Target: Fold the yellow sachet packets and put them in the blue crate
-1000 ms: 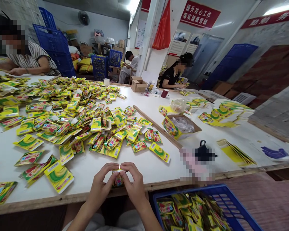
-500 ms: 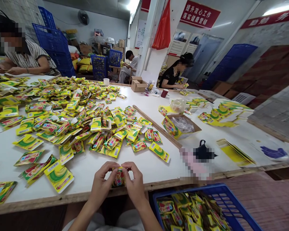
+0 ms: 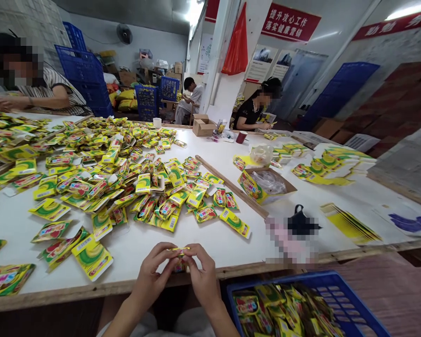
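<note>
Both hands meet over the table's front edge on one small printed box (image 3: 179,265), yellow and green with a red picture. My left hand (image 3: 153,270) pinches its left upper side between thumb and fingers. My right hand (image 3: 200,269) grips the right side the same way, its thumb on the printed face. Fingers cover much of the box, and its top edge shows yellow between them. Beyond the hands spreads a big heap of similar boxes (image 3: 145,182), some with white end flaps sticking out. One yellow box (image 3: 92,257) lies apart to the left of my left hand.
A blue crate (image 3: 337,281) holding many packets stands below the table edge at right. A wooden strip (image 3: 231,185) divides the white tabletop (image 3: 210,250). Right of it are an open carton (image 3: 284,185), a black mask-like item (image 3: 299,220) and flat yellow sheets (image 3: 347,222). Several co-workers sit around.
My fingers have closed in over the top of the box, and the box now appears tilted, showing less of its front. The camera view has shifted slightly to the left.
</note>
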`<action>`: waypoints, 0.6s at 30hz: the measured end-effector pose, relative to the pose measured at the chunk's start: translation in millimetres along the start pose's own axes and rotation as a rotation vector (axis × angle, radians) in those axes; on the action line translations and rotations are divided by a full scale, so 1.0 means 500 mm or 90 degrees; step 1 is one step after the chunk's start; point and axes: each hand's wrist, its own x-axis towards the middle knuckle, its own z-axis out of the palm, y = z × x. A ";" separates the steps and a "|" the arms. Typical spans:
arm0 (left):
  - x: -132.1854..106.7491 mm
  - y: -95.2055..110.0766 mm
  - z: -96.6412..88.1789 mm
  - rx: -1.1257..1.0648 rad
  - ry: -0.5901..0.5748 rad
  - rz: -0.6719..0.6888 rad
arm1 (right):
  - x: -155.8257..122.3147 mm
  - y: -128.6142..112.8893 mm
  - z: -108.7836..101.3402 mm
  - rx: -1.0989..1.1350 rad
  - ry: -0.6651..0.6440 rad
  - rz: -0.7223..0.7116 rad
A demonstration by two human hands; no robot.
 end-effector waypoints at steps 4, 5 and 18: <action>0.004 -0.011 -0.014 0.058 -0.015 0.021 | -0.019 -0.015 -0.100 -0.105 0.111 0.016; 0.015 -0.021 -0.031 0.083 0.016 0.013 | -0.025 -0.019 -0.148 -0.163 0.132 0.042; 0.293 -0.138 -0.242 0.638 0.219 -0.246 | -0.047 -0.021 -0.269 -0.346 -0.036 0.168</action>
